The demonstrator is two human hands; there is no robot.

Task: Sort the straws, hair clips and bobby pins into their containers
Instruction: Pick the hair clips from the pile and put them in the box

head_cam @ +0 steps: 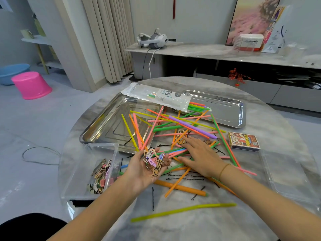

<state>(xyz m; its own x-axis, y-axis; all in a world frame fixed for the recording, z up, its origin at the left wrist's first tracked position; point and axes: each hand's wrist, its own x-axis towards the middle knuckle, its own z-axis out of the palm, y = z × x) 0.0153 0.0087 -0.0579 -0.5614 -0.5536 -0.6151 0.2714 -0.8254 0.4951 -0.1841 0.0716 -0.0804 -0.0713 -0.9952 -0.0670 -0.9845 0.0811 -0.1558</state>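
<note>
Cupping a heap of hair clips (153, 162), the left hand (144, 173) lies palm up, fingers loosely bent, nothing pinched; the clips just rest on the palm. Right hand (201, 157) is palm down, fingers spread flat, pressing on the straws (173, 126) piled under and beyond it; it grips nothing. One wooden clip (180, 136) sits right at the right fingertips. Just left of the left hand is a clear bin (111, 153) with more clips in it. Beyond the left hand is a steel tray (104, 126), with some straws lying over its edge. Bobby pins (184, 177) are scattered between the two wrists and under the right hand. Nearer than both hands lie a thick orange straw (180, 187) and a yellow-green straw (182, 210). Beyond the right hand are a second steel tray (231, 110) and a straw bag (156, 96). To the right of the right hand is a small printed box (244, 141).
</note>
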